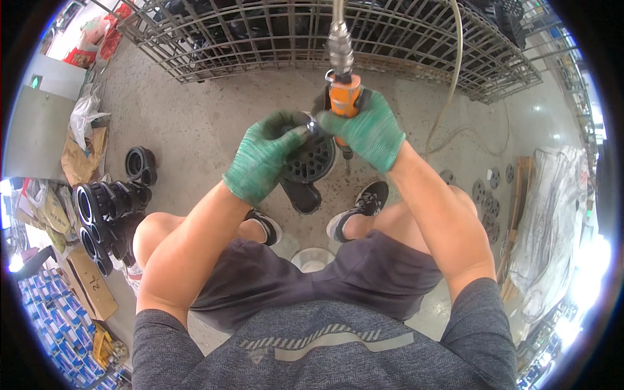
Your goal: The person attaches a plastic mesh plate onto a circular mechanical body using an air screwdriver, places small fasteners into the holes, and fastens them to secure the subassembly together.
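Gloved hands work an air tool on a black part.

Head view: the right hand (369, 132) wraps its fingers around the orange pneumatic tool (342, 97); the left hand (263, 156) grips the black perforated part (312, 159), held above the concrete floor (195, 123) between the knees, just beside the tool.

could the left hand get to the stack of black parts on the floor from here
Probably, but not right away: the left hand is gripping the round black part. The black stack lies beside the left knee with bare floor between.
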Available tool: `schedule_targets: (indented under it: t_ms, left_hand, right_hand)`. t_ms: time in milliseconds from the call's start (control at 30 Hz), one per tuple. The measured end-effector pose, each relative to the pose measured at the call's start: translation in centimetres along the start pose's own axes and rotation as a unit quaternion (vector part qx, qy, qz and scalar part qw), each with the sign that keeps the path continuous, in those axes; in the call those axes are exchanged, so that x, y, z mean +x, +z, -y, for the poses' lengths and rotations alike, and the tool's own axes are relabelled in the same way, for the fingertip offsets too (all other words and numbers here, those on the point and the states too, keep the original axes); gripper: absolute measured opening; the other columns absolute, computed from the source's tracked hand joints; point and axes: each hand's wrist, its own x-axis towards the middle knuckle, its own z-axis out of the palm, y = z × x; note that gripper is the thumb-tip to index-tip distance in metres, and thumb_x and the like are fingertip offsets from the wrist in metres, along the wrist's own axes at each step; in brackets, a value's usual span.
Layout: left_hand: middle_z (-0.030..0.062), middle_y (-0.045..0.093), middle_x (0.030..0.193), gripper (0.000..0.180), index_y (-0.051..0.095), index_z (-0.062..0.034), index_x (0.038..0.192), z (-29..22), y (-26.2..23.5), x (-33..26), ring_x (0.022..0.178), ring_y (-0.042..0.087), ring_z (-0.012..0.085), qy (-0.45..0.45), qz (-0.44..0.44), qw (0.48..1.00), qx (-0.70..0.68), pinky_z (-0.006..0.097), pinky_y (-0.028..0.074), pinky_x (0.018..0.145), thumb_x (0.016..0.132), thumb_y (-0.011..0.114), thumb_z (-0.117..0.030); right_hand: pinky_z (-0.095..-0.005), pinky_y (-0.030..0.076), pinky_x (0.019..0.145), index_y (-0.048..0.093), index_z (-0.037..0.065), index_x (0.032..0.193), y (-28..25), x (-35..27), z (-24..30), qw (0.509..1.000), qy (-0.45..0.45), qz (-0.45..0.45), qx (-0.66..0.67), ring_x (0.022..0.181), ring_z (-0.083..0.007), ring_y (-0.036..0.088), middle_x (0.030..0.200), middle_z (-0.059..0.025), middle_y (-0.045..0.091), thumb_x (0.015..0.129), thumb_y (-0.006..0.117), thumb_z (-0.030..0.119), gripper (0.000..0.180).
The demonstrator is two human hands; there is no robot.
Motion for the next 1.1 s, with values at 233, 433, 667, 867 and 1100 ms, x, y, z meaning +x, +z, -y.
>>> schedule_targets:
  t_ms: [233, 433, 667, 867, 1100]
  left_hand:
    - [0.0011, 0.061, 0.094, 0.03, 0.058, -0.0032, 0.121, 0.2, -1.1, -0.9, 0.079, 0.054, 0.0087, 0.069, -0.005, 0.983, 0.17, 0.023, 0.047, 0.07, 0.095, 0.069, -0.014]
    - [0.0005, 0.058, 0.094, 0.03, 0.057, -0.0046, 0.121, 0.8, -1.3, -0.7, 0.078, 0.051, 0.0079, 0.057, 0.032, 0.99, 0.122, 0.024, 0.045, 0.069, 0.096, 0.069, -0.016]
    - [-0.001, 0.057, 0.096, 0.033, 0.057, -0.0055, 0.122, 0.4, -0.9, -0.7, 0.082, 0.052, 0.0076, 0.05, 0.045, 0.988, 0.138, 0.024, 0.046, 0.071, 0.093, 0.072, -0.012]
    - [-0.0017, 0.056, 0.096, 0.032, 0.057, -0.0065, 0.119, 0.6, -0.8, -0.8, 0.081, 0.051, 0.0076, 0.085, 0.041, 0.978, 0.189, 0.024, 0.046, 0.071, 0.092, 0.072, -0.011]
    - [0.0016, 0.058, 0.091, 0.026, 0.057, -0.0063, 0.115, 1.2, -0.9, -0.9, 0.074, 0.051, 0.0088, 0.042, 0.051, 0.995, 0.071, 0.023, 0.043, 0.065, 0.094, 0.07, -0.013]
  right_hand:
    - [-0.0378, 0.062, 0.068, 0.063, 0.002, 0.098, -4.6, 1.3, 3.3, 0.933, -0.058, -0.111, 0.336, 0.073, -0.0208, 0.069, 0.087, -0.0114, 0.068, 0.086, 0.068, 0.008, 0.014]
    - [-0.0442, 0.061, 0.078, 0.061, 0.002, 0.102, -6.2, 2.4, 2.3, 0.877, -0.073, -0.132, 0.457, 0.078, -0.0209, 0.068, 0.094, -0.0128, 0.068, 0.089, 0.064, 0.008, 0.015]
    - [-0.042, 0.061, 0.072, 0.058, 0.0, 0.1, -5.0, 2.1, 1.9, 0.878, -0.056, -0.178, 0.442, 0.075, -0.0218, 0.068, 0.092, -0.0145, 0.068, 0.089, 0.066, 0.006, 0.015]
    - [-0.0423, 0.062, 0.074, 0.057, 0.001, 0.099, -5.1, 2.5, 1.6, 0.878, -0.034, -0.193, 0.436, 0.072, -0.0214, 0.067, 0.092, -0.0143, 0.067, 0.091, 0.064, 0.006, 0.012]
    - [-0.0422, 0.062, 0.074, 0.059, -0.001, 0.1, -5.1, 2.3, 1.7, 0.876, -0.031, -0.168, 0.451, 0.074, -0.0203, 0.067, 0.091, -0.0134, 0.067, 0.091, 0.065, 0.008, 0.014]
